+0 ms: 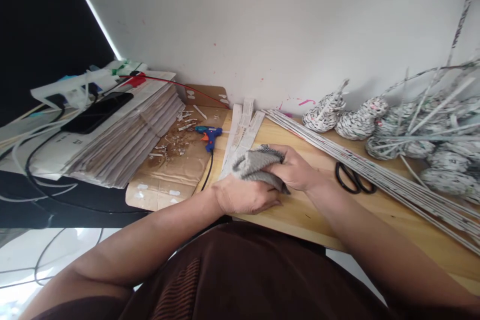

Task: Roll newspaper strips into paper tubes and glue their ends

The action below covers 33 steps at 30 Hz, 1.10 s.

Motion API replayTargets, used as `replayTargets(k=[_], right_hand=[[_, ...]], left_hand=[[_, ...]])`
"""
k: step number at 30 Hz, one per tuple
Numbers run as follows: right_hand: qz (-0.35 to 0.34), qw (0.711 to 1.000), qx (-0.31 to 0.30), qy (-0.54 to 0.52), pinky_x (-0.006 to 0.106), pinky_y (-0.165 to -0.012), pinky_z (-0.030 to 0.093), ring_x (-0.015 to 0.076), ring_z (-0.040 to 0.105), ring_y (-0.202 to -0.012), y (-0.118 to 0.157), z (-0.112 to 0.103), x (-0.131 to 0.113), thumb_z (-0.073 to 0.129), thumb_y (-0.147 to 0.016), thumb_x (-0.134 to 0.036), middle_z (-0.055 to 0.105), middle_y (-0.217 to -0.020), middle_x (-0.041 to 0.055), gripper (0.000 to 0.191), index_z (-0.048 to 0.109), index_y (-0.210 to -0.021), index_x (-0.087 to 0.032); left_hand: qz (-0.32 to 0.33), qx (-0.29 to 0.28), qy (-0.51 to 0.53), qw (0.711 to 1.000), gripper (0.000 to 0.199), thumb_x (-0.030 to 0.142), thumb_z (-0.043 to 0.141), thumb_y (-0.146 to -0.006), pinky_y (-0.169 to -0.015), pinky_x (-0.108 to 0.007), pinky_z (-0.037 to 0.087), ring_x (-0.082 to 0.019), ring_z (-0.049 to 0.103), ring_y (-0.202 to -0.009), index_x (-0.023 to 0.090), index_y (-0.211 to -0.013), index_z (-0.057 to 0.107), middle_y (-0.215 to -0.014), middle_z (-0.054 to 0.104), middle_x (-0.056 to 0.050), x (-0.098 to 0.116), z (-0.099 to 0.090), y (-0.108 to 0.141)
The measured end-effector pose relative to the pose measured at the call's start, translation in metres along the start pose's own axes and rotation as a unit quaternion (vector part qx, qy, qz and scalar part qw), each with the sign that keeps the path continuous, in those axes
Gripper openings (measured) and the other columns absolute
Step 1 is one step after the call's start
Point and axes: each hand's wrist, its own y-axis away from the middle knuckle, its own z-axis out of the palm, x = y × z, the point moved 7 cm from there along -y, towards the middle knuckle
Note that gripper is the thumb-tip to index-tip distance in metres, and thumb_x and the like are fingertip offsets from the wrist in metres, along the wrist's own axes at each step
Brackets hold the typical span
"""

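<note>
A crumpled grey cloth [258, 162] is bunched between my two hands, above the front part of the wooden table. My left hand [247, 195] lies under and in front of it, fingers curled, with the cloth over its back and thumb side. From the right, my right hand [294, 167] pinches the cloth between thumb and fingers. Some fingertips are hidden by the folds. Just behind the hands lie flat strips of printed paper [242, 135]. A blue glue gun [212, 138] rests on cardboard to the left.
Left stands a tall paper stack [131, 135] with a phone [98, 110] and power strip [71, 89] on top. Paper scraps litter the cardboard [165, 185]. To the right are black-handled scissors [350, 180], long rolled paper sticks [360, 162] and several woven paper shapes [356, 122] along the wall.
</note>
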Motion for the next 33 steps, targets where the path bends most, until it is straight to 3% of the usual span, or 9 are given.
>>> replayTargets(k=[5,10,15,19,21,24,27,30,33], right_hand=[[0.019,0.994,0.105,-0.025,0.024,-0.055,0.037,0.0116,0.050,-0.057,-0.003,0.001,0.009,0.067,-0.077,-0.034,0.055,-0.062,-0.0031,0.019,0.061,-0.070,-0.017],[0.004,0.980,0.143,0.140,0.024,-0.052,0.031,0.0105,0.040,-0.055,-0.002,-0.005,0.012,0.058,-0.081,-0.035,0.041,-0.056,-0.0048,0.029,0.047,-0.059,-0.019],[0.029,0.970,0.165,0.179,0.024,-0.050,0.030,0.0111,0.039,-0.054,-0.006,-0.014,0.023,0.051,-0.083,-0.033,0.042,-0.056,-0.0045,0.027,0.045,-0.060,-0.020],[0.000,0.969,0.152,0.196,0.024,-0.057,0.038,0.0134,0.049,-0.062,-0.010,-0.017,0.025,0.052,-0.084,-0.035,0.053,-0.064,-0.0029,0.021,0.054,-0.070,-0.020],[-0.027,0.956,0.179,0.230,0.026,-0.064,0.041,0.0156,0.054,-0.069,-0.012,-0.024,0.023,0.050,-0.086,-0.034,0.058,-0.071,-0.0012,0.018,0.057,-0.077,-0.020],[-0.065,0.923,0.266,0.269,0.030,-0.073,0.045,0.0191,0.059,-0.078,-0.012,-0.046,0.017,0.050,-0.086,-0.033,0.064,-0.082,0.0020,0.014,0.057,-0.088,-0.021],[-0.093,0.879,0.319,0.341,0.037,-0.082,0.047,0.0247,0.061,-0.090,-0.011,-0.064,0.013,0.053,-0.085,-0.035,0.066,-0.095,0.0079,0.023,0.055,-0.103,-0.021],[-0.106,0.805,0.322,0.488,0.047,-0.093,0.042,0.0340,0.053,-0.108,-0.010,-0.069,0.012,0.058,-0.081,-0.036,0.060,-0.114,0.0189,0.039,0.054,-0.114,-0.014],[-0.081,0.755,0.300,0.577,0.057,-0.099,0.034,0.0425,0.039,-0.125,-0.011,-0.069,0.019,0.063,-0.078,-0.037,0.046,-0.135,0.0250,0.055,0.051,-0.125,-0.011]], left_hand=[[-0.033,-0.107,-0.027,0.993,0.028,0.020,0.045,-0.092,-0.058,-0.036,0.049,-0.024,0.065,-0.065,0.016,-0.087,0.072,-0.076,0.071,-0.010,0.001,0.028,-0.008],[-0.079,-0.181,-0.052,0.979,0.029,0.007,0.046,-0.085,-0.054,-0.033,0.048,-0.024,0.066,-0.061,0.013,-0.097,0.072,-0.077,0.071,-0.012,0.000,0.042,-0.009],[-0.022,-0.103,-0.081,0.991,0.029,0.005,0.047,-0.084,-0.073,-0.041,0.052,-0.027,0.068,-0.079,0.012,-0.099,0.071,-0.087,0.073,-0.012,0.009,0.040,-0.013],[0.005,-0.030,-0.058,0.998,0.022,0.010,0.048,-0.089,-0.087,-0.040,0.049,-0.023,0.064,-0.083,0.015,-0.089,0.070,-0.081,0.070,-0.007,0.010,0.035,-0.008],[0.010,-0.006,-0.045,0.999,0.022,0.014,0.048,-0.092,-0.091,-0.038,0.047,-0.021,0.062,-0.085,0.016,-0.088,0.069,-0.081,0.069,-0.006,0.009,0.031,-0.002],[-0.003,0.028,-0.020,0.999,0.023,0.016,0.045,-0.095,-0.109,-0.046,0.034,-0.019,0.060,-0.092,0.019,-0.089,0.068,-0.079,0.068,-0.003,0.004,0.022,0.009],[-0.080,0.091,-0.006,0.993,0.019,0.021,0.049,-0.094,-0.115,-0.053,0.020,-0.020,0.059,-0.104,0.023,-0.098,0.068,-0.085,0.071,-0.001,-0.014,0.005,0.022],[-0.208,0.128,-0.009,0.970,0.017,0.025,0.053,-0.093,-0.112,-0.053,0.021,-0.021,0.059,-0.105,0.025,-0.099,0.068,-0.093,0.073,-0.001,-0.044,-0.007,0.041],[-0.318,0.104,-0.018,0.942,0.020,0.033,0.054,-0.092,-0.100,-0.052,0.031,-0.025,0.058,-0.100,0.024,-0.086,0.070,-0.092,0.072,-0.004,-0.069,-0.007,0.059]])
